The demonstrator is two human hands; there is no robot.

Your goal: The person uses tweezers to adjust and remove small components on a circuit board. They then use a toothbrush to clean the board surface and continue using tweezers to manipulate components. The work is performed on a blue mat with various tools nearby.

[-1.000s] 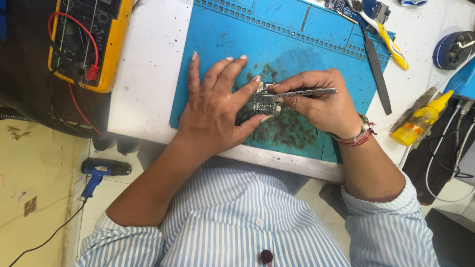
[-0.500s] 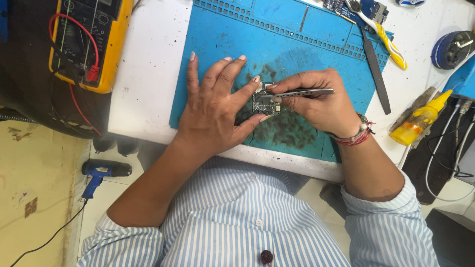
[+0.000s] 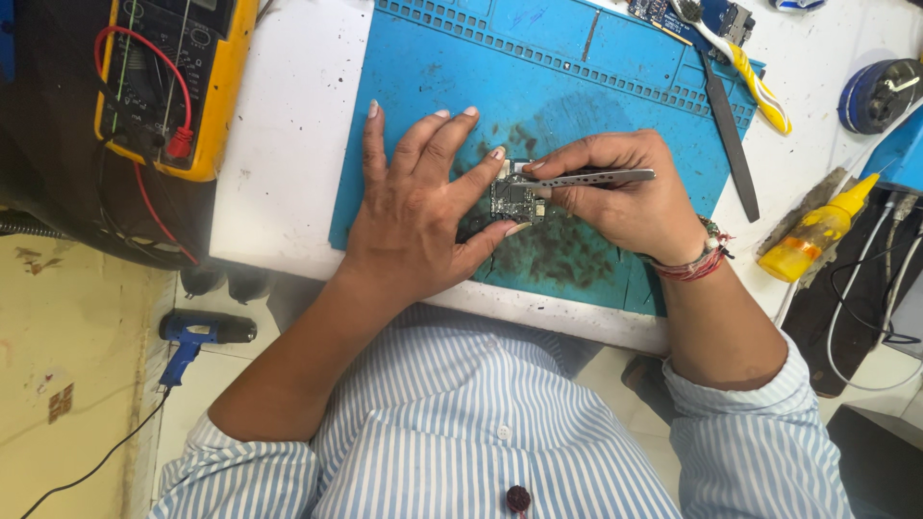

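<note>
A small dark circuit board [image 3: 511,199] lies on the blue work mat [image 3: 577,86]. My left hand [image 3: 418,207] is spread flat on the mat and pins the board between forefinger and thumb. My right hand [image 3: 625,192] grips metal tweezers [image 3: 591,177], whose tips touch the board's top edge. Dark specks of debris litter the mat around the board.
A yellow multimeter [image 3: 173,77] with red leads sits at the far left. A flat metal tool [image 3: 729,139], a yellow-handled brush [image 3: 760,91], a yellow squeeze bottle [image 3: 815,231] and a blue round object [image 3: 880,94] lie to the right. On the floor lies a blue hot-air gun [image 3: 197,336].
</note>
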